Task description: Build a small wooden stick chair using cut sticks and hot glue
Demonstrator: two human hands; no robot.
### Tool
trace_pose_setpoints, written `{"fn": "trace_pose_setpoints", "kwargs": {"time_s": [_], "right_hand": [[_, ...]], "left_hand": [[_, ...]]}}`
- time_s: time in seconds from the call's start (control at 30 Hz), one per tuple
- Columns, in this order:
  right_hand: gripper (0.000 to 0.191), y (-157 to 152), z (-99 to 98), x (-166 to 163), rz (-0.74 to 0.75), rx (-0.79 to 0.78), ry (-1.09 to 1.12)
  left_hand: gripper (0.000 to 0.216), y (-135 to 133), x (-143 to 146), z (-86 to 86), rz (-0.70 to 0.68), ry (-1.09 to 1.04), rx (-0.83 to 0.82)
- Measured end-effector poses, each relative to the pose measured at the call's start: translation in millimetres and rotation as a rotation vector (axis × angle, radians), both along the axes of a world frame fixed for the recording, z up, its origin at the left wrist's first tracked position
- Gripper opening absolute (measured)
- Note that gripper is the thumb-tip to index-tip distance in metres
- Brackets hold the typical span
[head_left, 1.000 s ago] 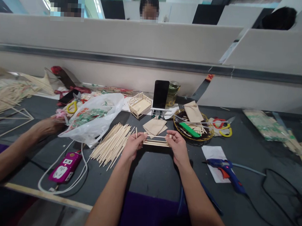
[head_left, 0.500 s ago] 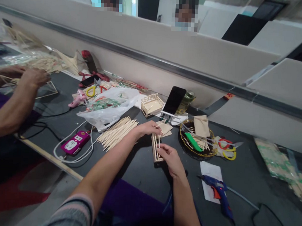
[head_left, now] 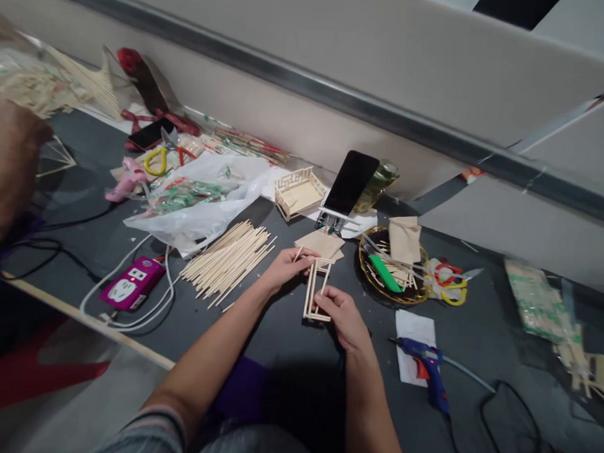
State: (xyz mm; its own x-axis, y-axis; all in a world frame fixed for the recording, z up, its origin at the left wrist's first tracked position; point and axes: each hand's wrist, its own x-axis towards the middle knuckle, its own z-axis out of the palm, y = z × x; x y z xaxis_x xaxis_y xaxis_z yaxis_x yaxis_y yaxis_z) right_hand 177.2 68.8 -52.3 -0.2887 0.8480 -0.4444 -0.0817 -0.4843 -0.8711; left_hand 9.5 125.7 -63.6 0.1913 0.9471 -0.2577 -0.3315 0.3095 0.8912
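A small rectangular frame of thin wooden sticks (head_left: 310, 288) is held over the dark table. My right hand (head_left: 347, 316) pinches its right side between thumb and fingers. My left hand (head_left: 291, 267) is closed at the frame's upper left corner, and a short wooden stick (head_left: 298, 254) pokes up from its fingers. Whether the left fingertips also grip the frame cannot be made out. Just behind the hands lie flat wooden pieces (head_left: 317, 243). To the left is a spread pile of loose wooden sticks (head_left: 230, 260).
Behind stand a small stick-built model (head_left: 299, 193) and a phone on a stand (head_left: 351, 182). Rightward are a basket (head_left: 363, 272), scissors (head_left: 454, 293) and a blue glue gun (head_left: 424, 359) with its cord. A plastic bag (head_left: 193, 195) and purple power socket (head_left: 133, 282) lie left, near a co-worker's arm (head_left: 9, 167).
My left hand has drawn back from over the frame's top to its upper left corner, uncovering the top end. My right hand keeps its pinch. The view has tilted downward.
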Motion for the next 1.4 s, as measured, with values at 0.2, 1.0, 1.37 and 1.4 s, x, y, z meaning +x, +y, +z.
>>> {"fn": "trace_pose_setpoints", "kwargs": {"time_s": [0.2,1.0,1.37,1.4], "right_hand": [[0.046,1,16.8,18,-0.081,0.014,-0.050],[0.028,-3,17.1,16,-0.205,-0.021,-0.062],[0.028,-1,9.3,15,-0.226,0.010,-0.078],[0.028,-1,9.2,15,-0.230,0.012,-0.076]], "left_hand": [[0.031,6,7,3.8,-0.069,0.047,0.063],[0.023,23,16,6.8,-0.207,0.393,0.279],[0.027,23,19,-0.4,-0.203,0.381,0.244],[0.026,23,19,-0.3,-0.202,0.386,0.245]]}}
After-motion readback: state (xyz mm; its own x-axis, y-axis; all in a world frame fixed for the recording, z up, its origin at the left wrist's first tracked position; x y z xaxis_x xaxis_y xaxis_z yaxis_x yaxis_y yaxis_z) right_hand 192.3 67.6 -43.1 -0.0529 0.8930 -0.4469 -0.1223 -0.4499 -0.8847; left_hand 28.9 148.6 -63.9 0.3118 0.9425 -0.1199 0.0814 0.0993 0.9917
